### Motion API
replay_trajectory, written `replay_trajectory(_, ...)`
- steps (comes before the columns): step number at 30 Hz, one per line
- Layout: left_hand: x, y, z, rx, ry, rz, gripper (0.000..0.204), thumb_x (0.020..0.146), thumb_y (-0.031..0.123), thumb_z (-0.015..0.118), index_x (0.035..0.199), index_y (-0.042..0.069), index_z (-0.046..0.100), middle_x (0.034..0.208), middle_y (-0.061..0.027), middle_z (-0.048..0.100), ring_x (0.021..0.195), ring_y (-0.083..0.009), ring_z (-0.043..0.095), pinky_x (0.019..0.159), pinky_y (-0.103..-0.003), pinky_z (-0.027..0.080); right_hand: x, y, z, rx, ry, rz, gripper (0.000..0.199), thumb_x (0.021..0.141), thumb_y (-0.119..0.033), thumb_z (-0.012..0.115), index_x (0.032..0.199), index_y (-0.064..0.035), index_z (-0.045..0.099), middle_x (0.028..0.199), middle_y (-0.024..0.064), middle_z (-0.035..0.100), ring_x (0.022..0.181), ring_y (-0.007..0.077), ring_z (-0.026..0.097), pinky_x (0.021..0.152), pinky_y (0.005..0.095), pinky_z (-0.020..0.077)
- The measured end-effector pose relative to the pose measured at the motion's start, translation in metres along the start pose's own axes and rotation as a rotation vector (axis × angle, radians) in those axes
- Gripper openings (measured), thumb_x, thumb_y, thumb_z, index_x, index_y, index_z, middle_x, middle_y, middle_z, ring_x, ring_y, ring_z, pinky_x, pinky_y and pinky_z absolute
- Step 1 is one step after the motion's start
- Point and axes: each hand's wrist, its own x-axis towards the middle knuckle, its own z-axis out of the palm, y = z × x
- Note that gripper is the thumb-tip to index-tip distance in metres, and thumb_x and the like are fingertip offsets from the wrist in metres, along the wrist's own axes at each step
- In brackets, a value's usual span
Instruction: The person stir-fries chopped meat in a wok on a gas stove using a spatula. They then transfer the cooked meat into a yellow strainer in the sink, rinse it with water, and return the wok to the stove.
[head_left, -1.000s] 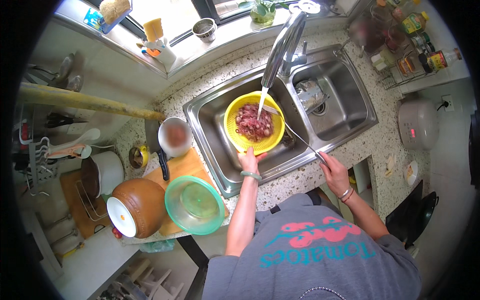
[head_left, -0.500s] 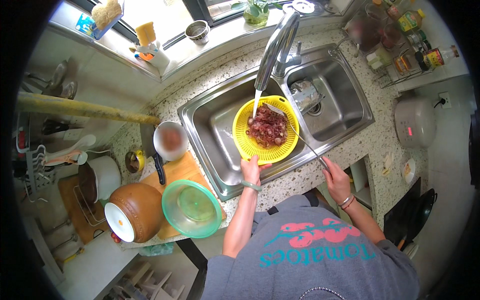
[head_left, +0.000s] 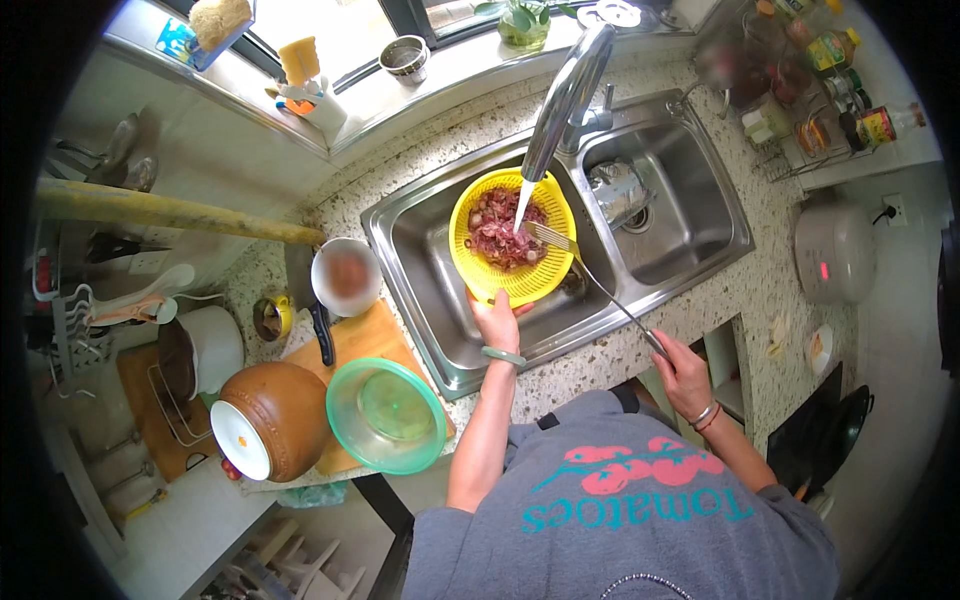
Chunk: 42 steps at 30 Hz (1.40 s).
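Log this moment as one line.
left hand: holds yellow colander of meat in sink | right hand: holds long fork, tines at meat | faucet: running

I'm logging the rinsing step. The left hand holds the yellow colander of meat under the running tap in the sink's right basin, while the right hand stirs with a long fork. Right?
Not quite: the head view shows the yellow colander in the left basin, not the right. The rest holds: the left hand grips its rim under the tap, and the right hand works the fork.

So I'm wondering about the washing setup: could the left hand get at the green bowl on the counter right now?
Probably not yet: the left hand grips the yellow colander. The green bowl sits unobstructed.
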Motion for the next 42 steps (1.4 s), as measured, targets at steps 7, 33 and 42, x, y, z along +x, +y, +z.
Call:
replay_trajectory(7, 0.01, -0.001, -0.007, 0.062, -0.107, -0.082, 0.049, 0.087, -0.002, 0.042, 0.134, 0.004, 0.028, 0.111, -0.0172, 0.055, 0.078, -0.028, 0.066, 0.048, -0.032, 0.06, 0.007, -0.009, -0.003, -0.05, -0.077, 0.018, 0.033, 0.084, -0.005, 0.06, 0.116, -0.0026, 0.056, 0.091, 0.0165, 0.062, 0.077, 0.0336, 0.061, 0.065, 0.0362, 0.0481)
replay_trajectory(33, -0.029, -0.023, 0.005, -0.113, -0.115, -0.367, 0.03, 0.088, 0.005, 0.048, 0.117, -0.003, 0.048, 0.104, -0.0155, 0.062, 0.085, -0.0277, 0.066, 0.063, -0.037, 0.06, 0.037, 0.203, 0.047, -0.124, 0.881, 0.71, 0.042, 0.092, -0.012, 0.051, 0.13, 0.0025, 0.039, 0.117, 0.0221, 0.047, 0.101, 0.0354, 0.053, 0.087, 0.0415, 0.0438)
replay_trajectory(42, -0.01, -0.011, -0.013, 0.019, 0.0, -0.162, 0.042, 0.088, 0.0, 0.042, 0.129, 0.002, 0.03, 0.114, -0.0167, 0.053, 0.082, -0.0295, 0.065, 0.051, -0.037, 0.06, 0.055, 0.205, 0.021, -0.212, 0.659, 0.912, 0.045, 0.086, -0.013, 0.058, 0.127, 0.0026, 0.045, 0.123, 0.0217, 0.042, 0.104, 0.0352, 0.05, 0.088, 0.0449, 0.0442)
